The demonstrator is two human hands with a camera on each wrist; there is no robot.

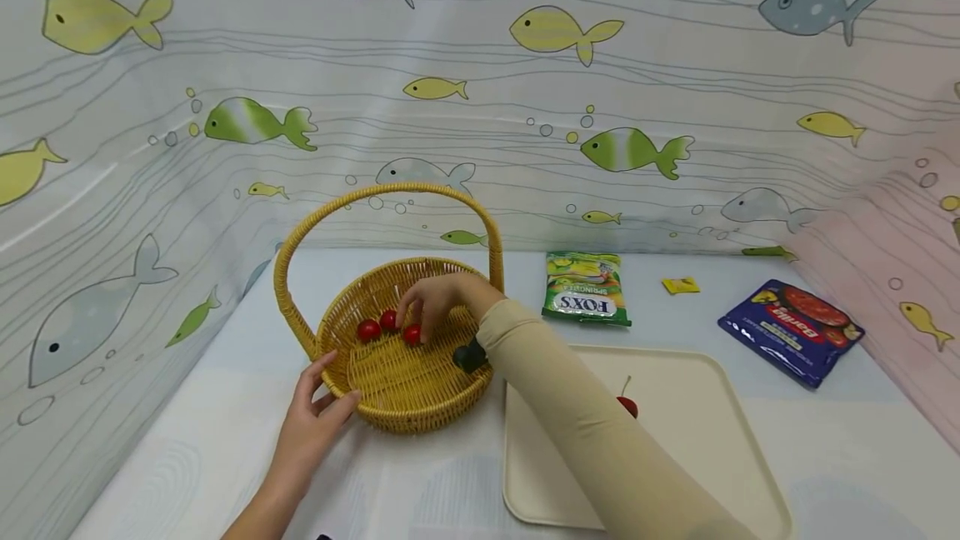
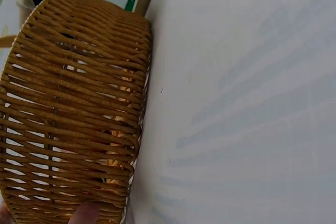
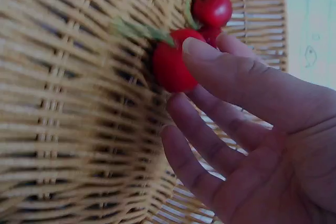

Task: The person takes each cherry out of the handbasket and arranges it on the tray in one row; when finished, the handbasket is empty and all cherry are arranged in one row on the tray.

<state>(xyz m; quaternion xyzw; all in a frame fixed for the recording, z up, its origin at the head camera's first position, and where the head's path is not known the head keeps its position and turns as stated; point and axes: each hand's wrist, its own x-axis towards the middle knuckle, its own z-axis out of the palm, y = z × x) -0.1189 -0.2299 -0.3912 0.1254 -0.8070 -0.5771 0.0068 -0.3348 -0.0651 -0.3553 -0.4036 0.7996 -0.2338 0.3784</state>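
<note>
Three cherries (image 1: 387, 327) sit in the wicker basket (image 1: 405, 390), red, clustered near the back of the floor. Right hand (image 1: 438, 300) reaches in from above; in the right wrist view thumb and fingers (image 3: 210, 145) touch the nearest cherry (image 3: 173, 69), fingers loosely bent, whether they actually pinch it is hard to tell. Green stem (image 3: 142, 30) blurred. Third cherry mostly hidden behind the thumb in that view.

Left hand (image 1: 311, 423) rests against the basket's near rim, fingers fairly straight, thumb on the outer wall; only a fingertip (image 2: 84, 213) shows at the bottom edge of the left wrist view, the rest cut off. That view is filled by basket wall (image 2: 73, 114) and table (image 2: 241, 103).

One more cherry (image 1: 628, 405) lies on the cream tray (image 1: 705, 407), half hidden by the right sleeve (image 1: 585, 423). Dark object (image 1: 469, 355) at the wrist, unclear. Green candy bag (image 1: 586, 288), small yellow wrapper (image 1: 680, 285), blue packet (image 1: 791, 330) on the table behind.
</note>
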